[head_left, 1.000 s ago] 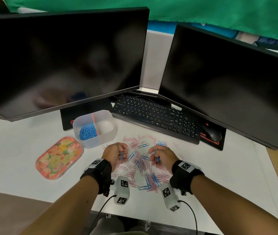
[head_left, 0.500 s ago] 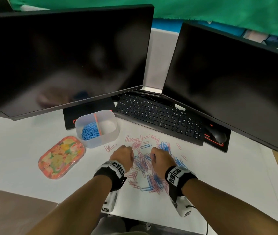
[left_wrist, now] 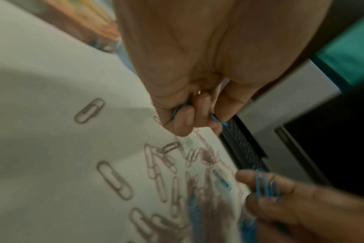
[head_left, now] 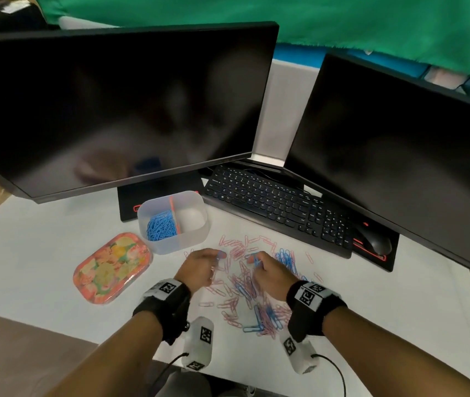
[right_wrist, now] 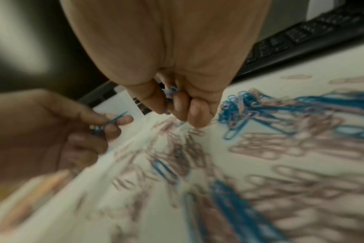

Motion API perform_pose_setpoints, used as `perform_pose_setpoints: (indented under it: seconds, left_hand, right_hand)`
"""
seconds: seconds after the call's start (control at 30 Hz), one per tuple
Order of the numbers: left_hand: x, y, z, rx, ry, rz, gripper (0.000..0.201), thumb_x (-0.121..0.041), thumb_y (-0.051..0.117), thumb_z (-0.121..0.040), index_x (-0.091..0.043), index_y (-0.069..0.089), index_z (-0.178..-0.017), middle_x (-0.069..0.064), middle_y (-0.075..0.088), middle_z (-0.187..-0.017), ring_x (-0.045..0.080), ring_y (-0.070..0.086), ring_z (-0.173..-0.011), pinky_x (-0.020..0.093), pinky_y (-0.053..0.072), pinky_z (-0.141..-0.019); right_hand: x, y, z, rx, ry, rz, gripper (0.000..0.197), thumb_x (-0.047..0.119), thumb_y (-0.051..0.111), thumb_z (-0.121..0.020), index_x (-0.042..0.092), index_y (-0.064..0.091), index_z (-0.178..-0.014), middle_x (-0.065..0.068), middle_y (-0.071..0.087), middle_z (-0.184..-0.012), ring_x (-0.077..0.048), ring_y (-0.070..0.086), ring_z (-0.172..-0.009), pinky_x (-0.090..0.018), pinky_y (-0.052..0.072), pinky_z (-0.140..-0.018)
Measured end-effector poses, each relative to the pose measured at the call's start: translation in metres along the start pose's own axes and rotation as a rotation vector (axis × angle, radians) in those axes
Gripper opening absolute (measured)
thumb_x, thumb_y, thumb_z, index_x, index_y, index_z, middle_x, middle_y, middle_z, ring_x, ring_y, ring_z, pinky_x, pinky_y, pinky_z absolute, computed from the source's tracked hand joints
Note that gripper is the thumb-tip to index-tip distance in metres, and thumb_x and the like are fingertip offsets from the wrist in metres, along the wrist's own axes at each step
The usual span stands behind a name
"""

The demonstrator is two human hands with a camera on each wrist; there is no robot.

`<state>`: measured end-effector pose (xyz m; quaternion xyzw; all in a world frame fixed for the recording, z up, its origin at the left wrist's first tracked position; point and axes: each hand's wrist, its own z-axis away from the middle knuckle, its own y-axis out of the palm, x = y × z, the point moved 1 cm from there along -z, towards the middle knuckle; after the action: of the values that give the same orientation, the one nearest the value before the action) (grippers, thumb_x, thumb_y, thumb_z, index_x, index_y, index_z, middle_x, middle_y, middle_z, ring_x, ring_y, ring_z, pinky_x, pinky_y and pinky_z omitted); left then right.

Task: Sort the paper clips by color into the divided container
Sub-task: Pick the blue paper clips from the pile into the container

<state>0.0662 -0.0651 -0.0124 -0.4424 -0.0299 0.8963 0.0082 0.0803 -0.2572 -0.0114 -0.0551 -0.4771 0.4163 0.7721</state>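
Pink and blue paper clips lie scattered on the white desk. The clear divided container stands behind them to the left; its left half holds blue clips, its right half looks bare. My left hand hovers over the pile's left side and pinches blue clips in its curled fingers. My right hand is over the middle of the pile, its fingers curled round several blue clips.
A flowered lid lies left of the container. A black keyboard and a mouse sit behind the pile, under two dark monitors. White desk surface stretches to the left.
Both hands moved forward over the pile, away from me, and keep their blue clips. The head view shifted slightly.
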Motion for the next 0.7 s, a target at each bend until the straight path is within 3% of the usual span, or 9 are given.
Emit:
perform_pose_setpoints:
  seconds: [0.1, 0.17, 0.33, 0.43, 0.5, 0.57, 0.63, 0.7]
  left_hand:
    - [-0.013, -0.016, 0.014, 0.032, -0.085, 0.429, 0.022, -0.002, 0.036, -0.085, -0.009, 0.057, -0.082, 0.004, 0.040, -0.068, 0.013, 0.026, -0.049, 0.022, 0.022, -0.048]
    - [-0.024, -0.029, 0.024, 0.049, -0.068, 0.562, 0.018, -0.008, 0.035, -0.085, -0.012, 0.051, -0.079, 0.004, 0.043, -0.069, 0.014, 0.030, -0.051, 0.022, 0.026, -0.048]
    - [-0.052, -0.064, 0.029, -0.066, 0.005, 0.578, 0.031, -0.031, 0.038, -0.097, -0.016, 0.050, -0.073, 0.003, 0.050, -0.064, 0.016, 0.044, -0.052, 0.024, 0.037, -0.049]
    - [-0.070, -0.082, 0.020, -0.212, 0.038, 0.510, 0.030, -0.024, 0.037, -0.099, -0.016, 0.048, -0.072, 0.004, 0.048, -0.063, 0.014, 0.046, -0.044, 0.023, 0.034, -0.047]
    - [-0.080, -0.093, 0.015, -0.293, 0.055, 0.452, 0.022, -0.015, 0.038, -0.098, -0.013, 0.052, -0.080, 0.005, 0.049, -0.066, 0.015, 0.048, -0.048, 0.024, 0.037, -0.049]
    - [-0.087, -0.101, 0.007, -0.336, 0.059, 0.415, 0.016, -0.013, 0.040, -0.097, -0.012, 0.056, -0.099, 0.006, 0.052, -0.072, 0.017, 0.051, -0.057, 0.027, 0.043, -0.054]
    - [-0.088, -0.107, 0.000, -0.352, 0.039, 0.386, 0.019, -0.019, 0.043, -0.098, -0.014, 0.054, -0.111, 0.008, 0.054, -0.080, 0.019, 0.053, -0.066, 0.031, 0.049, -0.061]
    - [-0.085, -0.113, -0.009, -0.374, 0.005, 0.298, 0.031, -0.031, 0.045, -0.098, -0.010, 0.053, -0.119, 0.012, 0.058, -0.094, 0.023, 0.058, -0.082, 0.034, 0.053, -0.072]
  right_hand:
    - [0.029, 0.004, -0.007, 0.065, 0.085, -0.470, 0.022, 0.009, 0.034, -0.090, 0.014, 0.051, -0.077, -0.002, 0.034, -0.062, -0.014, 0.029, -0.047, -0.026, 0.022, -0.048]
    - [0.053, 0.008, -0.013, 0.103, 0.098, -0.641, 0.021, 0.011, 0.036, -0.086, 0.014, 0.048, -0.069, 0.000, 0.035, -0.059, -0.014, 0.027, -0.047, -0.027, 0.019, -0.048]
    - [0.122, 0.021, -0.033, 0.186, 0.032, -0.591, 0.030, 0.020, 0.042, -0.097, 0.011, 0.052, -0.070, -0.003, 0.044, -0.058, -0.014, 0.035, -0.044, -0.020, 0.023, -0.041]
    - [0.156, 0.032, -0.051, 0.166, -0.003, -0.434, 0.017, 0.012, 0.046, -0.094, 0.005, 0.058, -0.084, -0.006, 0.052, -0.062, -0.016, 0.042, -0.046, -0.020, 0.031, -0.039]
    - [0.173, 0.037, -0.061, 0.134, 0.011, -0.347, 0.014, 0.008, 0.045, -0.092, 0.003, 0.058, -0.091, -0.008, 0.056, -0.065, -0.019, 0.048, -0.050, -0.024, 0.038, -0.043]
    - [0.186, 0.041, -0.075, 0.101, 0.049, -0.297, 0.014, 0.005, 0.043, -0.093, 0.003, 0.056, -0.090, -0.010, 0.059, -0.067, -0.023, 0.054, -0.056, -0.030, 0.048, -0.049]
    - [0.196, 0.042, -0.086, 0.081, 0.067, -0.283, 0.017, 0.003, 0.044, -0.090, 0.006, 0.055, -0.079, -0.013, 0.061, -0.074, -0.028, 0.060, -0.066, -0.042, 0.059, -0.069]
    - [0.202, 0.039, -0.094, 0.086, 0.028, -0.245, 0.014, 0.005, 0.046, -0.088, 0.012, 0.056, -0.081, -0.013, 0.060, -0.088, -0.028, 0.061, -0.078, -0.045, 0.057, -0.083]
